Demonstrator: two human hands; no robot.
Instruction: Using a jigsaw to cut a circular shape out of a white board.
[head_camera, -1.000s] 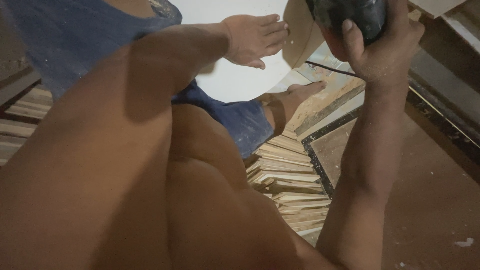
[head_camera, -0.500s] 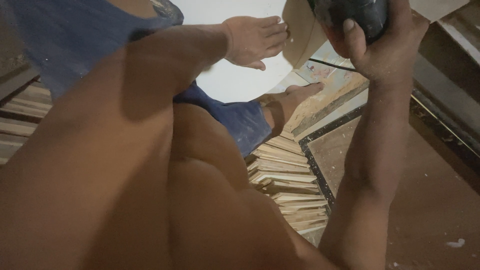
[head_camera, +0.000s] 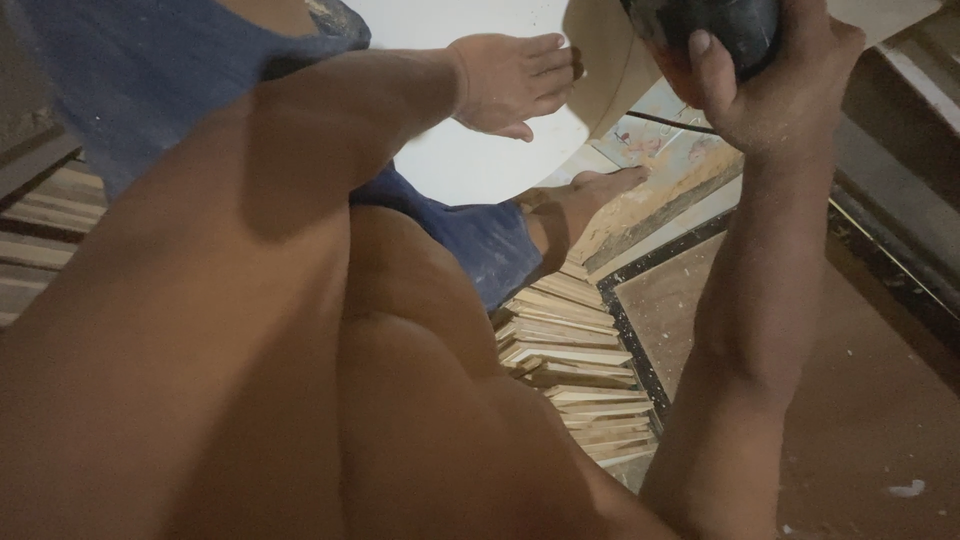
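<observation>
Dark tool (head_camera: 715, 30), top cut off

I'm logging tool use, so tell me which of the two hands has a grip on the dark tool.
The right hand, top right, is wrapped around the dark rounded tool. The left hand holds no tool and lies flat on the pale board.
</observation>
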